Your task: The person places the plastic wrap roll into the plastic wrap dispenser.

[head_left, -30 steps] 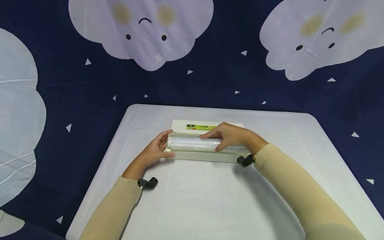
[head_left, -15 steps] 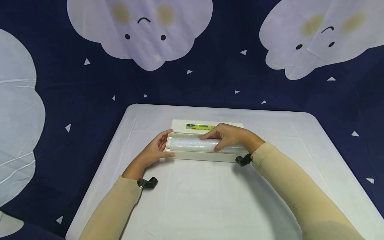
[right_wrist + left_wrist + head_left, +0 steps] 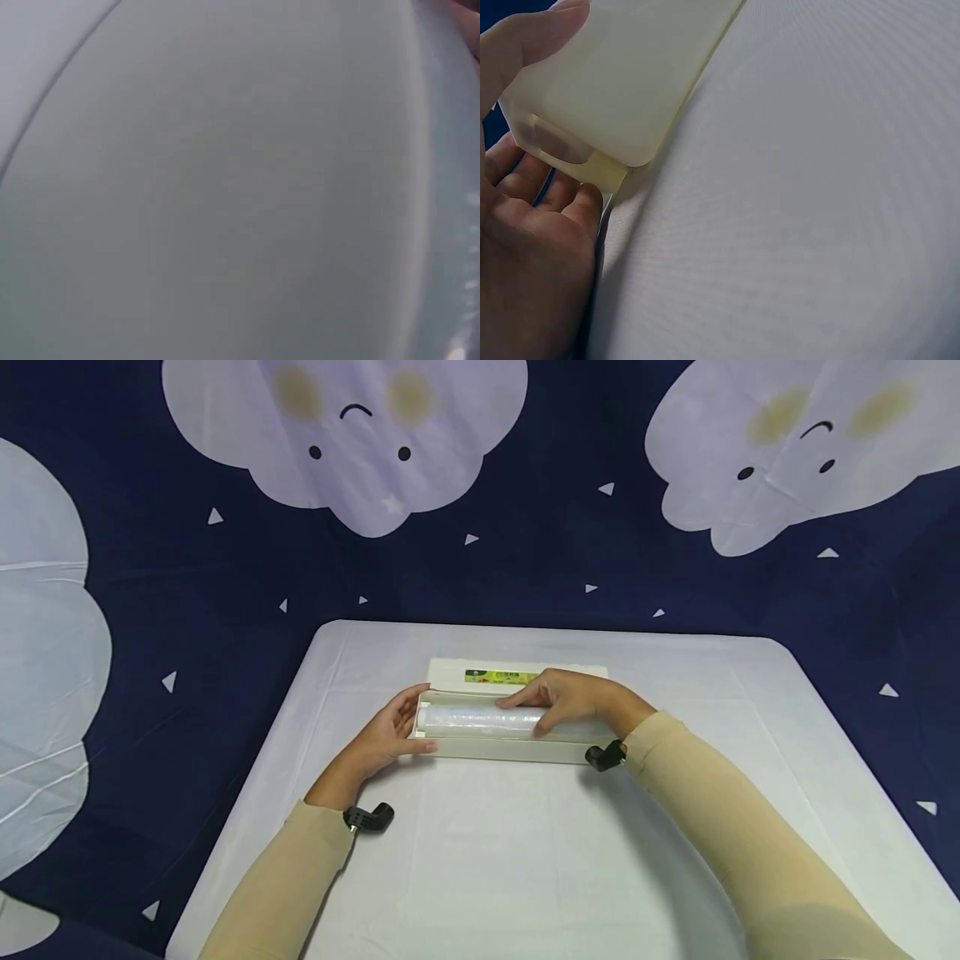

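A white-covered counter (image 3: 480, 860) fills the lower part of the head view, its far corners rounded and its covering marked by faint creases. Beyond it rises a dark blue backdrop (image 3: 525, 597) printed with large pale clouds (image 3: 360, 493) and small white triangles (image 3: 606, 488). The soft shadow (image 3: 637, 827) of the right arm falls across the white covering. Toward the counter's far edge lies a long cream box (image 3: 502, 750), its open lid (image 3: 446, 672) along the far side with a yellow-green label (image 3: 497, 677). A roll of clear film (image 3: 472, 718) lies lengthwise inside. The left hand's (image 3: 381, 737) grip is clamped on the box's left end, thumb against the near wall; the right hand's (image 3: 581, 695) grip is clamped on the roll from above. Both sleeves (image 3: 277, 877) are tan.
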Motion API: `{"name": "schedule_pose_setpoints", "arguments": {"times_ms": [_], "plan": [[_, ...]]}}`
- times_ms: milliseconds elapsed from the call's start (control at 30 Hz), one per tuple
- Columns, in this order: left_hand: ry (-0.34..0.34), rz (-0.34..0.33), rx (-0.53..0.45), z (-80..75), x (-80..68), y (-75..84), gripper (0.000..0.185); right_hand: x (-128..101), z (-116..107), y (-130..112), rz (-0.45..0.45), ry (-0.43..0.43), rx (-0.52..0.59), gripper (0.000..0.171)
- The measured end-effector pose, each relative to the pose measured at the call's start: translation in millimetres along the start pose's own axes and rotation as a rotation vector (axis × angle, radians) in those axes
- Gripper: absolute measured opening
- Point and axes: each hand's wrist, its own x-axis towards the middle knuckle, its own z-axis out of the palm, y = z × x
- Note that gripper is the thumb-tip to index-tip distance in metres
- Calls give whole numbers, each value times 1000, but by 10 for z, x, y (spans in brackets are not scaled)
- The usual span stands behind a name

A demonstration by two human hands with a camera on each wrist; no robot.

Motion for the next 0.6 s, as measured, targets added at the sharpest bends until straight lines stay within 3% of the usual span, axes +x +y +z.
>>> {"name": "schedule_pose_setpoints", "arguments": {"times_ms": [600], "plan": [[8,1,-4,1,-15,0,109,-4,43,50,43,21,-10,70]]}}
